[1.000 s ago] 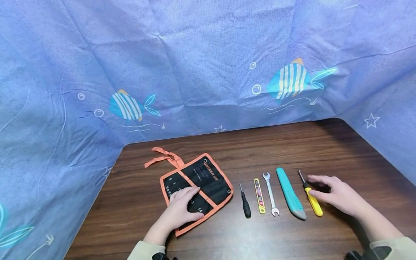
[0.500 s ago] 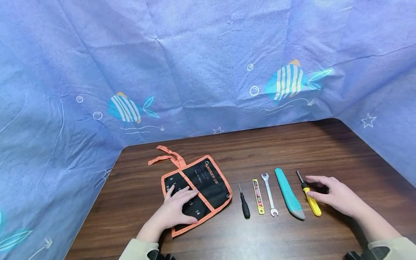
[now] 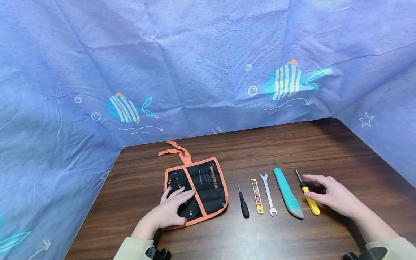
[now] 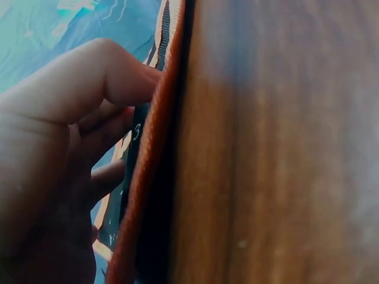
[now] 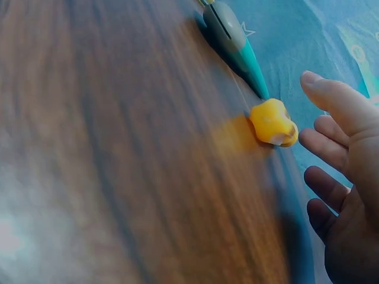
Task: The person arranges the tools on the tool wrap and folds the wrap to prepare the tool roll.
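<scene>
A black tool pouch [image 3: 209, 193] with orange edging and numbered pockets lies flat on the left side of the table. My left hand [image 3: 166, 212] rests on its numbered part with spread fingers. In the left wrist view, the fingers lie over the pouch's orange edge [image 4: 148, 139]. On the right, a screwdriver with a yellow handle [image 3: 312, 206] lies beside my right hand [image 3: 331, 196]. That hand is loosely bent around nothing, its thumb right at the handle. The right wrist view has the yellow handle end [image 5: 271, 121] just off the fingertips.
Between the hands lie a small black screwdriver [image 3: 244, 206], a flat yellow strip with a printed label [image 3: 257, 196], an open-ended wrench [image 3: 268, 195] and a turquoise utility knife [image 3: 288, 193]. Orange ties [image 3: 180, 151] trail behind the pouch. A blue fish-print cloth [image 3: 201, 72] stands behind the table.
The pouch has turned clockwise under my left hand and now lies straighter, its ties swung to the right. My left hand has moved left. The right hand stays beside the yellow screwdriver.
</scene>
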{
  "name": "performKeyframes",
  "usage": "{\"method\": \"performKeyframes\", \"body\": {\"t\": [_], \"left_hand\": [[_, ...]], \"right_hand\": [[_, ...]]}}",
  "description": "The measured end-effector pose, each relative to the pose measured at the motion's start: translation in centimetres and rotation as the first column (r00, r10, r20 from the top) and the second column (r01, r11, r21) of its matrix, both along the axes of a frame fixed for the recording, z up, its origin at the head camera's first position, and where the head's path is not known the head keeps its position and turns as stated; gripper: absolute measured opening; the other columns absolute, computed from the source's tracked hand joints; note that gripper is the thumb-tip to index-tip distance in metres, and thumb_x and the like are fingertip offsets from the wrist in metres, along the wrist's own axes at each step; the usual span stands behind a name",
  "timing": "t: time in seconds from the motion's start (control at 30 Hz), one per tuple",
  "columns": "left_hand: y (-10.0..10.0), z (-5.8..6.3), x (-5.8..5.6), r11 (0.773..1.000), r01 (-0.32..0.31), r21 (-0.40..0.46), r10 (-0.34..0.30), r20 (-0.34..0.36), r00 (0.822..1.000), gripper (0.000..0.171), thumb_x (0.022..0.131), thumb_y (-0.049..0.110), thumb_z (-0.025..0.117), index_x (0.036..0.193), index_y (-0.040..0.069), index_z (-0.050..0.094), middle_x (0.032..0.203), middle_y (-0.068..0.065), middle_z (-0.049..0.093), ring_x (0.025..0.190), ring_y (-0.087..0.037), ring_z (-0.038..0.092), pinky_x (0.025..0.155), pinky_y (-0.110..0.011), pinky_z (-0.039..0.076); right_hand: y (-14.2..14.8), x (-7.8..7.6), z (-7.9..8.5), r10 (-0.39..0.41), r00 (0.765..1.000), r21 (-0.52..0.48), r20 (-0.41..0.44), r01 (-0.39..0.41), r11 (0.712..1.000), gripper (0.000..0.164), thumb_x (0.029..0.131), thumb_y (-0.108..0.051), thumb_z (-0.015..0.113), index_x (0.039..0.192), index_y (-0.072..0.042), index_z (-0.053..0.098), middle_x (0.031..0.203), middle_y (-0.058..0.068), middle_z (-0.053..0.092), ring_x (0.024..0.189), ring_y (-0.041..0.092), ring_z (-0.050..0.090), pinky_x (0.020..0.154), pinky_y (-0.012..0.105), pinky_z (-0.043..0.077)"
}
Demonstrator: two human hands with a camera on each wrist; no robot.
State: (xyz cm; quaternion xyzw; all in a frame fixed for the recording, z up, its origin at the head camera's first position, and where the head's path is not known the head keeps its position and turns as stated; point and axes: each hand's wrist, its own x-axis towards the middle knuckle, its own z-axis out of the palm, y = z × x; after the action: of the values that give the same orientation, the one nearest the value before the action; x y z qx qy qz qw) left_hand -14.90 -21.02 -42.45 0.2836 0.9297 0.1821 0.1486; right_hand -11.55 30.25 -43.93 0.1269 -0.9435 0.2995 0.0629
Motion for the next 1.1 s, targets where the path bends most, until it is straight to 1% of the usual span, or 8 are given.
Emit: {"method": "performKeyframes", "body": {"t": [0.07,0.13,0.33,0.43,0.63,0.77,0.93,1.1], "left_hand": [[-0.3,0.0,0.0,1.000,-0.004,0.007,0.004,0.009,1.000,0.084,0.066,0.022,0.066,0.145,0.020,0.038,0.144,0.001,0.040,0.137,-0.027,0.025,0.102,-0.060,-0.003],[-0.4,-0.1,0.0,1.000,-0.010,0.026,0.010,0.010,1.000,0.083,0.066,0.025,0.066,0.144,0.020,0.039,0.144,0.000,0.041,0.137,-0.027,0.026,0.102,-0.059,-0.002],[-0.5,-0.3,0.1,0.989,-0.059,0.137,0.060,-0.002,0.998,0.078,0.072,0.041,0.070,0.142,0.021,0.043,0.141,0.003,0.044,0.134,-0.027,0.030,0.102,-0.058,0.001],[-0.2,-0.4,0.2,0.985,-0.075,0.154,0.079,-0.022,0.997,0.076,0.073,0.044,0.071,0.141,0.024,0.044,0.139,0.003,0.046,0.130,-0.026,0.032,0.101,-0.057,0.005],[0.7,-0.6,0.4,0.984,-0.087,0.157,0.095,-0.044,0.995,0.075,0.073,0.047,0.072,0.140,0.025,0.046,0.136,0.006,0.048,0.123,-0.022,0.034,0.098,-0.056,0.012],[1.0,-0.7,0.6,0.983,-0.093,0.158,0.101,-0.040,0.994,0.074,0.074,0.048,0.072,0.141,0.027,0.045,0.138,0.007,0.047,0.121,-0.019,0.035,0.097,-0.056,0.015],[1.2,-0.8,0.7,0.979,-0.094,0.179,0.105,-0.051,0.993,0.074,0.074,0.046,0.073,0.140,0.026,0.046,0.138,0.006,0.047,0.121,-0.020,0.036,0.097,-0.057,0.016],[1.2,-1.0,0.7,0.980,-0.097,0.175,0.112,-0.079,0.991,0.075,0.073,0.045,0.074,0.140,0.024,0.046,0.138,0.005,0.047,0.121,-0.022,0.034,0.097,-0.057,0.016]], "right_hand": [[-0.2,0.0,-0.1,0.002,1.000,-0.002,-0.024,-0.002,1.000,0.049,0.081,-0.031,0.074,0.123,-0.009,0.060,0.105,0.004,0.060,0.092,0.011,0.046,0.069,0.030,0.039],[-0.3,0.1,-0.1,0.000,0.999,-0.001,-0.037,0.000,1.000,0.049,0.080,-0.030,0.075,0.122,-0.010,0.061,0.105,0.004,0.061,0.091,0.011,0.046,0.069,0.030,0.039],[-0.7,0.0,0.3,0.012,1.000,0.004,0.016,-0.012,1.000,0.052,0.081,-0.033,0.073,0.125,-0.008,0.059,0.118,0.013,0.060,0.102,0.028,0.044,0.075,0.044,0.037],[-0.9,0.0,0.3,0.018,1.000,0.008,0.018,-0.019,1.000,0.051,0.082,-0.033,0.072,0.124,-0.007,0.059,0.119,0.013,0.060,0.103,0.029,0.042,0.076,0.045,0.036],[-1.8,0.3,0.2,0.042,0.994,0.069,-0.100,-0.035,0.997,0.049,0.078,-0.033,0.076,0.118,-0.007,0.063,0.112,0.007,0.064,0.098,0.022,0.042,0.075,0.036,0.032],[-2.4,0.2,0.2,0.058,0.989,0.093,-0.139,-0.045,0.995,0.052,0.074,-0.035,0.078,0.116,-0.008,0.064,0.109,0.006,0.065,0.094,0.020,0.042,0.075,0.039,0.029],[-3.1,0.1,0.0,0.077,0.983,0.134,-0.167,-0.055,0.989,0.055,0.069,-0.040,0.080,0.114,-0.010,0.065,0.106,0.006,0.066,0.090,0.023,0.043,0.072,0.045,0.027],[-3.9,0.1,-0.5,0.096,0.968,0.185,-0.233,-0.053,0.981,0.057,0.065,-0.042,0.082,0.110,-0.010,0.067,0.103,0.004,0.066,0.090,0.022,0.046,0.069,0.042,0.028]]}}
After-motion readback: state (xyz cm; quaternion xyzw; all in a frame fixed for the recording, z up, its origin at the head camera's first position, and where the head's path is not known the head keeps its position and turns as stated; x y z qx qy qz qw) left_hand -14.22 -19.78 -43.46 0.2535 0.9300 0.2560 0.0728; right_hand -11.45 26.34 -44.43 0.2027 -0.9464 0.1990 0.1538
